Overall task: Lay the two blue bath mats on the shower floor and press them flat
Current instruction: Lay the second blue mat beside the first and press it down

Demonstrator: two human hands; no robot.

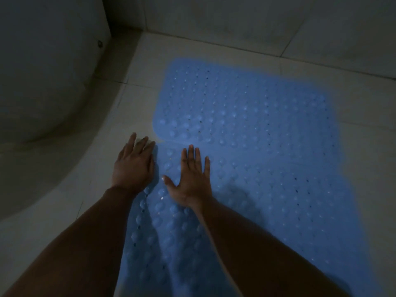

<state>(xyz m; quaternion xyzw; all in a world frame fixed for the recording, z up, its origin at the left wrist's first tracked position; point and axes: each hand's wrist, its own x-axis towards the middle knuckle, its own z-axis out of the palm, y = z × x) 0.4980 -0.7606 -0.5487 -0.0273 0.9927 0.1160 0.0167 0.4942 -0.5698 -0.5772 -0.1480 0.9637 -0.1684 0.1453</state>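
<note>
Both forearms reach in from the bottom edge over the near mat (246, 211), which lies on the shower floor (364, 108) and runs from under the arms out to the right. On it the right hand (191, 181) rests palm down, fingers straight and slightly spread, thumb out to the side, pinching nothing. At this mat's left edge the left hand (134, 166) lies flat too, fingers straight and close together, their tips reaching onto bare floor just beside the mat's corner. Beyond the fingertips the far mat (235, 99) sits toward the back wall (235, 18), its near edge meeting the near mat along a seam just ahead of the hands; whether the two overlap there is hard to tell in the dim light. So laying appears done: both blue mats are down side by side. Pressing looks under way at the near mat's left end, and the rest of that mat and the far mat probably remain to be pressed. To the left curves a pale rounded fixture (42, 82).
</note>
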